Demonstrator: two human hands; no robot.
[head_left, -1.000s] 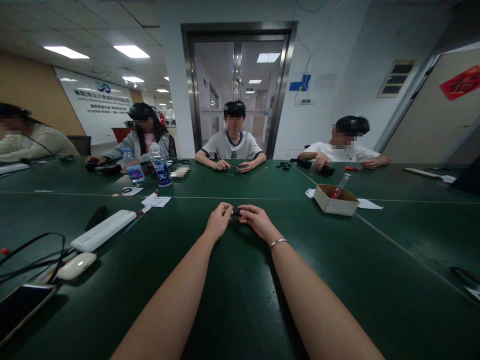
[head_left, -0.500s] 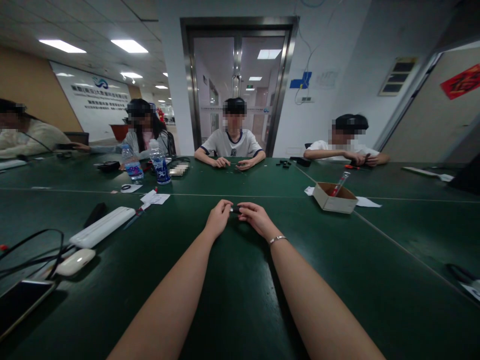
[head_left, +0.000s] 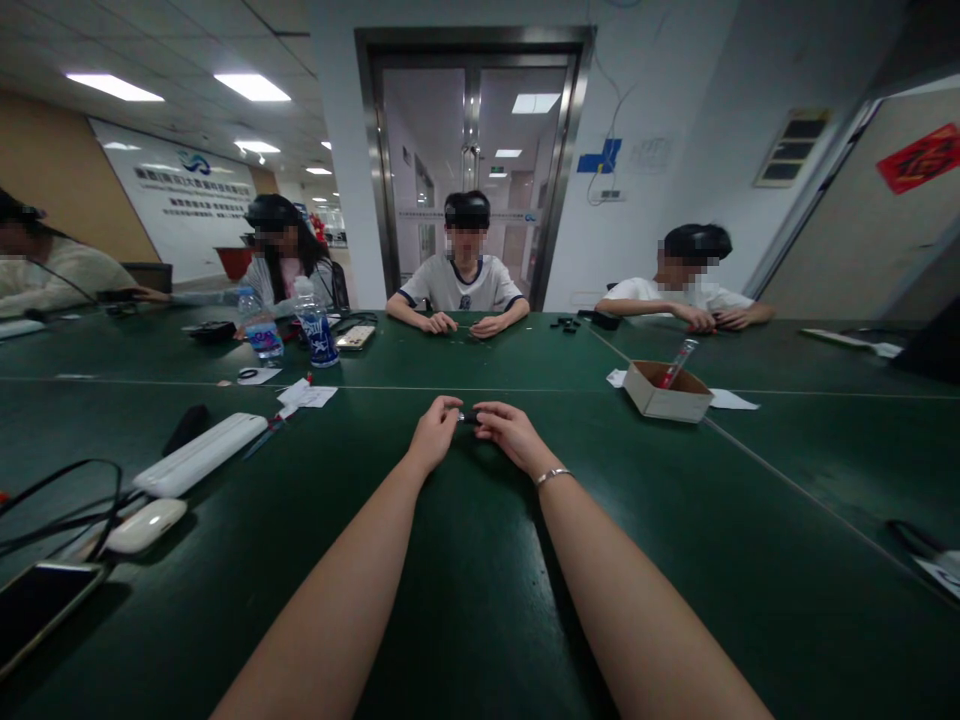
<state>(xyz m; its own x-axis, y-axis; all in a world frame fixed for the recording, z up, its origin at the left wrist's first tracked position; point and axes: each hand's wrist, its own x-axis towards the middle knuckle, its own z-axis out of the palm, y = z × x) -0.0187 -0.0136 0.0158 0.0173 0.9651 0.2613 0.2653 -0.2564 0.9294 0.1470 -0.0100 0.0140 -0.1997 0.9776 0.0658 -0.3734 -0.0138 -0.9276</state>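
Observation:
A small black piece with a silvery end [head_left: 469, 417] bridges the gap between my two hands, just above the green tabletop. Its exact kind is too small to make out. My left hand [head_left: 433, 435] pinches the silvery end at the left, fingers closed. At the other end, the fingertips of my right hand [head_left: 514, 438] are closed on the black part. A metal bracelet [head_left: 553, 477] circles my right wrist.
The green table [head_left: 465, 600] spans the view. On the left lie a white power bank [head_left: 201, 455], a white oval device [head_left: 146, 525], a phone [head_left: 45, 605] and cables. Two bottles [head_left: 316, 330] stand behind. A cardboard box [head_left: 667, 395] sits right. Several people sit opposite.
The view has shifted slightly. My hands keep nearly the same pose, both still on the small black piece.

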